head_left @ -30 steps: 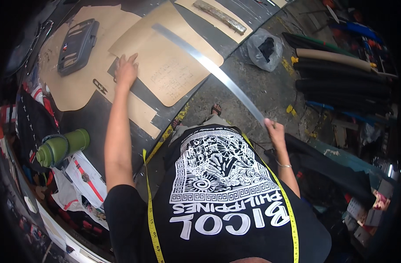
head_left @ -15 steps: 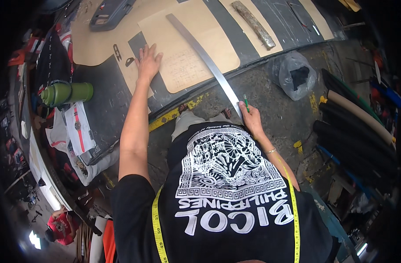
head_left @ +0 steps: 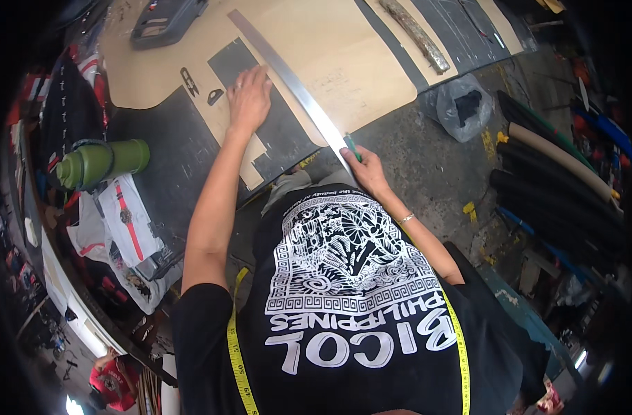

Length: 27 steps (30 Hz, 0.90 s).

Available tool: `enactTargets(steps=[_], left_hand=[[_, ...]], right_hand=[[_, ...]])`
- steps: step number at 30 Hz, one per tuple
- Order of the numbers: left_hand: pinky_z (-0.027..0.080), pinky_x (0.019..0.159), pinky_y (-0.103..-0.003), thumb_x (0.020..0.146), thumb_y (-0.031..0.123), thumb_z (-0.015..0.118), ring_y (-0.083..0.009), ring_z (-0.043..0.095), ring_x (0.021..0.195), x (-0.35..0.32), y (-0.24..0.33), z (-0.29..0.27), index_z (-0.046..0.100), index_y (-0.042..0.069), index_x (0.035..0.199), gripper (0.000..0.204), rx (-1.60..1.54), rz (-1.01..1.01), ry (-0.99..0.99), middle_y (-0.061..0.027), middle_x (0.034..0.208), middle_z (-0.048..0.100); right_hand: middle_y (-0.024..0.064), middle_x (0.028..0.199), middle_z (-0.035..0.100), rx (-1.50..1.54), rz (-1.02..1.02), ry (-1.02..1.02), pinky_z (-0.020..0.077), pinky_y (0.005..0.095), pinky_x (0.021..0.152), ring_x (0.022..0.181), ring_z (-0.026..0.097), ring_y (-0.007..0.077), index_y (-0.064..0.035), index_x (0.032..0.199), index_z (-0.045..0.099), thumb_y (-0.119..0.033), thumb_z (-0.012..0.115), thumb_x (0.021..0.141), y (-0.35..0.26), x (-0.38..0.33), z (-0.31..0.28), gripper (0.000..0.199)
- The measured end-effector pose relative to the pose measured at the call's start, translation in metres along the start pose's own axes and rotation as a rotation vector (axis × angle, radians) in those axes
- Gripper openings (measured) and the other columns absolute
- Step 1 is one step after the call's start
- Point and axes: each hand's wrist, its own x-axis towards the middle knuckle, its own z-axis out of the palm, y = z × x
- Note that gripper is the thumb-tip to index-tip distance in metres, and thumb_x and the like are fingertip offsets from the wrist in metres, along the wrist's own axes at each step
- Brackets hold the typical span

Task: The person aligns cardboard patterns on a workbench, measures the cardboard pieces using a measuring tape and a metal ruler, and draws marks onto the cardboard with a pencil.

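Note:
My right hand [head_left: 363, 169] grips the near end of a long metal ruler [head_left: 294, 84], with a green pen [head_left: 352, 147] also between its fingers. The ruler slants away across the table, over the left part of a brown paper sheet [head_left: 378, 59] that bears faint handwriting. My left hand [head_left: 250, 102] rests with fingers extended on a dark strip of tabletop [head_left: 278, 124], left of the ruler. Beside it, a narrow brown paper strip [head_left: 227, 123] carries a small black piece [head_left: 215, 96]. Thread snips [head_left: 189, 81] lie just beyond that.
A green bottle [head_left: 115, 162] and a red-strapped watch [head_left: 126, 216] are at left. A grey plastic molded part [head_left: 165, 24] and a rough bar [head_left: 416, 38] lie on the table. Right of the table are a clear plastic bag [head_left: 461, 107] and rolls of material [head_left: 558, 162]. Someone in red [head_left: 114, 384] is at lower left.
The written paper sheet has shifted right, baring more dark tabletop. My right hand and the ruler have moved left. My left hand has slid slightly right, off the paper's edge.

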Motion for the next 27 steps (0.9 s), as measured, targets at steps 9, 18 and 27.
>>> enactTargets(steps=[9, 18, 27], left_hand=[[0.023, 0.121, -0.064, 0.1, 0.058, 0.053, -0.0395, 0.029, 0.152, 0.072, -0.052, 0.017, 0.051, 0.026, 0.152, 0.06, 0.119, 0.129, 0.126, -0.0142, 0.16, 0.041], [0.012, 0.127, -0.058, 0.104, 0.055, 0.046, -0.0385, 0.017, 0.157, 0.078, -0.013, -0.019, 0.043, 0.028, 0.158, 0.06, 0.196, -0.034, -0.169, -0.0181, 0.168, 0.026], [0.01, 0.127, -0.061, 0.103, 0.059, 0.045, -0.0394, 0.016, 0.157, 0.081, 0.011, -0.031, 0.04, 0.036, 0.159, 0.06, 0.314, -0.072, -0.264, -0.0165, 0.169, 0.024]], right_hand=[[0.0035, 0.077, 0.063, -0.108, 0.112, 0.046, 0.048, 0.032, 0.069, 0.077, 0.054, 0.0098, -0.0002, 0.096, 0.068, -0.04, 0.07, 0.098, -0.035, 0.006, 0.023, 0.04], [0.0121, 0.087, 0.057, -0.22, -0.416, 0.425, 0.0482, 0.038, 0.073, 0.079, 0.058, 0.0267, -0.0017, 0.091, 0.058, -0.016, 0.077, 0.09, -0.083, 0.004, 0.016, 0.024], [0.0121, 0.104, 0.073, -0.321, -0.767, 0.301, 0.0502, 0.0419, 0.094, 0.105, 0.066, 0.0318, -0.0089, 0.116, 0.07, -0.015, 0.067, 0.098, -0.081, 0.062, 0.02, 0.019]])
